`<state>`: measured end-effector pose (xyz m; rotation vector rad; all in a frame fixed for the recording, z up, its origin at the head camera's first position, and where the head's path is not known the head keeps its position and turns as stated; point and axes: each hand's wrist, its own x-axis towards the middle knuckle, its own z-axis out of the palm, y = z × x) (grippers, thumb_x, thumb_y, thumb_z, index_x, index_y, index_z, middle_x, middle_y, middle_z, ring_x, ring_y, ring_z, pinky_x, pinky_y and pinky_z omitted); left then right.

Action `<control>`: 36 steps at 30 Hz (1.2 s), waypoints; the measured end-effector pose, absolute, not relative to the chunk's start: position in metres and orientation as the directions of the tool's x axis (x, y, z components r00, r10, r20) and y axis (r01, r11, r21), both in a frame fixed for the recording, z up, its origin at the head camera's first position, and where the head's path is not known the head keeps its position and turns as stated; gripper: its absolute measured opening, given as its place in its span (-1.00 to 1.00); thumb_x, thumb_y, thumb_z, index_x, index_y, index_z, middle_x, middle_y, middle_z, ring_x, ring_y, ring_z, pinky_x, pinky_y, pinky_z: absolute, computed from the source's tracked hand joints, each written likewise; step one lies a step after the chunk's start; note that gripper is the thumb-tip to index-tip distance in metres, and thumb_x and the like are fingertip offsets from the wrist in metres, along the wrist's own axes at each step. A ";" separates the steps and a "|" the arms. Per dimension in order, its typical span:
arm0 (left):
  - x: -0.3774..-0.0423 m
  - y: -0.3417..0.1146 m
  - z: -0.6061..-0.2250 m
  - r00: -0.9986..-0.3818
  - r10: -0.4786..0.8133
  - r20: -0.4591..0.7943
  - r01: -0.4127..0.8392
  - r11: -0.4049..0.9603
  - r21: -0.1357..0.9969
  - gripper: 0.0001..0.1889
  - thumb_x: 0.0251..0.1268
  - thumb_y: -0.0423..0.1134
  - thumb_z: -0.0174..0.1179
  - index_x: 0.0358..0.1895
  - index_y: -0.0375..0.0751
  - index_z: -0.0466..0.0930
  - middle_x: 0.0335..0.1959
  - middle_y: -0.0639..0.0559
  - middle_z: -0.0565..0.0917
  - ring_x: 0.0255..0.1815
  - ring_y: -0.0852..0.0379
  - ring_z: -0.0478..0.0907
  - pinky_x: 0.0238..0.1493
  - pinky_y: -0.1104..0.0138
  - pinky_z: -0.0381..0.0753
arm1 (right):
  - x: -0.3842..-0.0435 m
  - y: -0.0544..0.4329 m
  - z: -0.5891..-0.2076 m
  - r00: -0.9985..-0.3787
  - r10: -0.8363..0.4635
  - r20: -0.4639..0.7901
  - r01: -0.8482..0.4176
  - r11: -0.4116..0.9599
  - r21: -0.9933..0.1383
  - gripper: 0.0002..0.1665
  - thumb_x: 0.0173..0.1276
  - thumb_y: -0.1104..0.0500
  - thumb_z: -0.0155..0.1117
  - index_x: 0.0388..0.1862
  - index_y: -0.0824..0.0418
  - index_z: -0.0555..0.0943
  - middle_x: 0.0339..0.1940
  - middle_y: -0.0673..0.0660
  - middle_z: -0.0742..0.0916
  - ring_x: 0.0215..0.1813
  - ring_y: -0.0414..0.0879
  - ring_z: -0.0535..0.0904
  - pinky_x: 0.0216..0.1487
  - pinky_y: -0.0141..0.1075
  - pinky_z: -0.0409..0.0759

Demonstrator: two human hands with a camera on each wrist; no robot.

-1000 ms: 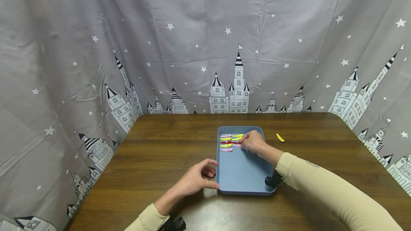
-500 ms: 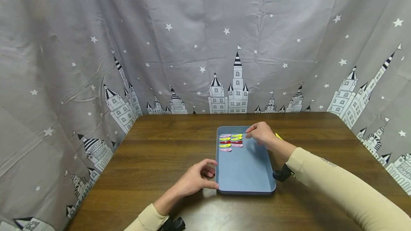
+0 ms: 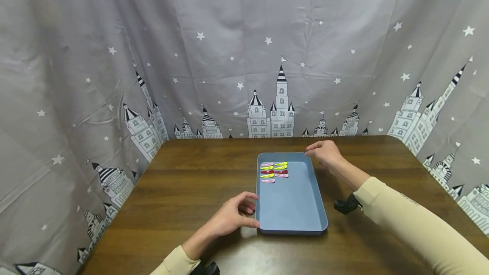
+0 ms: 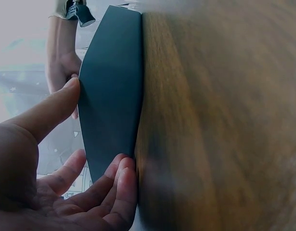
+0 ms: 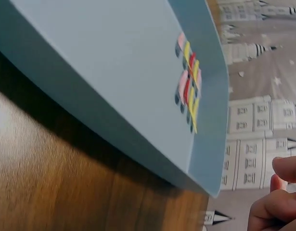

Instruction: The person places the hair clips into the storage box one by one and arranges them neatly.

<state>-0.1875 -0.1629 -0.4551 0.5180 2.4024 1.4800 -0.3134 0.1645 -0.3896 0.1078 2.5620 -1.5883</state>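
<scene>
A blue-grey tray (image 3: 294, 207) holds two columns of hair clips in its far left part. The left column has pink, yellow and red clips, with a pink clip (image 3: 268, 180) nearest me; the right column ends in another pink clip (image 3: 281, 175). My left hand (image 3: 230, 216) rests against the tray's left wall, thumb and fingers spread, as the left wrist view shows on the tray wall (image 4: 111, 86). Over the tray's far right corner hovers my right hand (image 3: 327, 154), its thumb and forefinger apart. Nothing shows between them in the right wrist view.
The tray stands on a brown wooden table (image 3: 198, 173). Behind the table hangs a grey curtain (image 3: 214, 54) with castles and stars. The loose yellow clip seen earlier right of the tray is hidden by my right hand and forearm.
My right hand has left the clips in the tray and moved right, past the tray's far right corner. The loose yellow clip has gone out of sight behind it. The left hand stays put.
</scene>
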 end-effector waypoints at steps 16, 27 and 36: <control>-0.182 -0.165 -0.458 -0.902 0.431 -0.041 0.151 0.403 0.903 -0.33 0.03 -0.22 0.56 0.25 -0.15 0.50 -0.08 -0.11 0.65 -0.05 0.03 0.60 -0.05 0.30 0.58 | -0.316 0.209 -0.413 -0.980 0.115 -0.162 0.194 0.378 -0.905 -0.55 0.38 0.15 0.30 0.16 0.38 0.60 -0.49 -0.10 0.59 -0.71 -0.28 0.17 -0.55 -0.33 0.36; -0.185 -0.164 -0.456 -0.896 0.442 -0.041 0.159 0.405 0.900 -0.33 0.04 -0.22 0.55 0.26 -0.16 0.49 -0.08 -0.13 0.64 -0.05 0.02 0.59 -0.08 0.34 0.57 | -0.316 0.225 -0.434 -0.968 0.198 -0.156 0.215 0.320 -0.923 -0.46 0.36 0.12 0.33 0.23 0.40 0.58 -0.11 0.02 0.64 -0.56 -0.28 0.32 -0.45 -0.32 0.49; -0.187 -0.164 -0.456 -0.900 0.435 -0.038 0.162 0.414 0.896 -0.33 0.03 -0.21 0.56 0.26 -0.14 0.50 -0.09 -0.10 0.65 -0.05 0.03 0.59 -0.07 0.32 0.57 | -0.314 0.231 -0.452 -0.948 0.267 -0.172 0.246 0.279 -0.928 -0.45 0.31 0.11 0.38 0.20 0.40 0.60 -0.29 -0.11 0.69 -0.38 -0.25 0.48 -0.41 -0.33 0.54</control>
